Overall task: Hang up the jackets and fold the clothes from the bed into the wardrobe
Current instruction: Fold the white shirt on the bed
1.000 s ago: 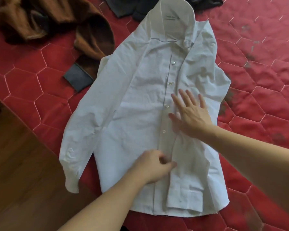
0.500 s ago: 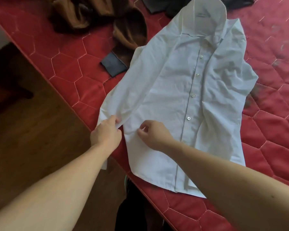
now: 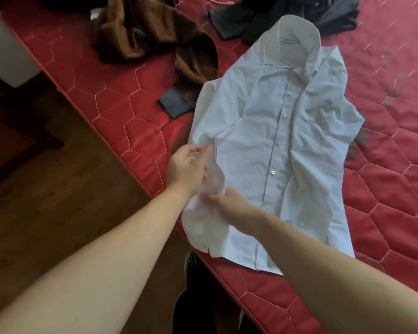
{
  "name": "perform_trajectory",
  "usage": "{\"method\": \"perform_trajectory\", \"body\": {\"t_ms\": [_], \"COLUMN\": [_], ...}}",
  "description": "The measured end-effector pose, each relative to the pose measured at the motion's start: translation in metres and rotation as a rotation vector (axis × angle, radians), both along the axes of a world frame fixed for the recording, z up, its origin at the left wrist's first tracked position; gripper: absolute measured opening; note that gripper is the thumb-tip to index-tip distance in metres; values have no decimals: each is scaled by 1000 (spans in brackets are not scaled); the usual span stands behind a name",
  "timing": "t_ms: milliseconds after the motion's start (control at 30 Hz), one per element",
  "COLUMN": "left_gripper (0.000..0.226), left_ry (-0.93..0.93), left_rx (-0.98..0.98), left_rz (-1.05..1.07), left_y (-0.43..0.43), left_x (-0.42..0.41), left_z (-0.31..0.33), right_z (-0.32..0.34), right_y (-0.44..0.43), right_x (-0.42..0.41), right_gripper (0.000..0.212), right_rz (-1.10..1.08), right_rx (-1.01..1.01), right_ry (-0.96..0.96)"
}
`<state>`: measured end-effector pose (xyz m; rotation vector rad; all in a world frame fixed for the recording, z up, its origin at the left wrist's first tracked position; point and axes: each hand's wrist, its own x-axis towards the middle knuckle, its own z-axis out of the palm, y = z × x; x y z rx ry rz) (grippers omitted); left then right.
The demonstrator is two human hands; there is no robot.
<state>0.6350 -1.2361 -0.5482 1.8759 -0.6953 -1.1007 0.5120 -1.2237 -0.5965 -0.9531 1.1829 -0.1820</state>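
Two hands work at the near left side of a white shirt (image 3: 270, 150) that lies buttoned and face up on the red quilted bed (image 3: 384, 194), collar toward the far side. The left hand (image 3: 186, 167) has its fingers (image 3: 198, 150) loosely spread and slightly bent, tips touching the folded-in sleeve fabric; motion blur hides whether they pinch it. The right hand (image 3: 223, 201) curls its fingers round a bunch of the same sleeve lower down, gripping it. Both forearms reach forward from the near edge, the right crossing over the shirt hem. A brown jacket (image 3: 155, 37) lies crumpled at the far left of the bed, dark clothes (image 3: 287, 18) beyond the collar.
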Motion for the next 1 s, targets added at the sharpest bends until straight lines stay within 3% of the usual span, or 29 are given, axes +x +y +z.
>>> {"method": "perform_trajectory", "body": {"t_ms": [100,200,267,400,467,567,700,767,900,933,1000], "left_gripper": [22,40,34,19,17,18,27,28,26,27,21], "left_ry": [-178,-178,-130,-183,-124,-48,-81,-119,145,150,121], "left_rx": [161,473,549,577,567,507,462,469,520,539,553], "left_rz": [105,-48,-97,-178,-165,-105,-71,-19,21,-24,-72], "left_y": [11,37,56,78,86,101,127,140,160,162,165], "left_x": [3,-1,-5,-10,-15,-17,-14,-14,-22,-24,-28], "left_z": [-18,-40,-49,-60,-62,-64,-60,-60,-62,-63,-69], "right_z": [3,-7,-14,-13,-10,-12,-10,-7,-7,-10,-15], "right_y": [-1,23,36,32,30,44,82,99,120,122,125], "right_x": [-35,-64,-73,-73,-69,-72,-83,-96,-144,-157,-177], "right_gripper": [9,14,23,13,7,18,20,23,14,19,42], "right_rz": [-195,114,284,49,-45,121,147,137,-99,-153,-221], "right_rx": [-11,136,227,168,71,-34,-104,-281,-605,-658,-569], "right_ry": [49,231,248,110,147,362,384,477,743,837,1020]}}
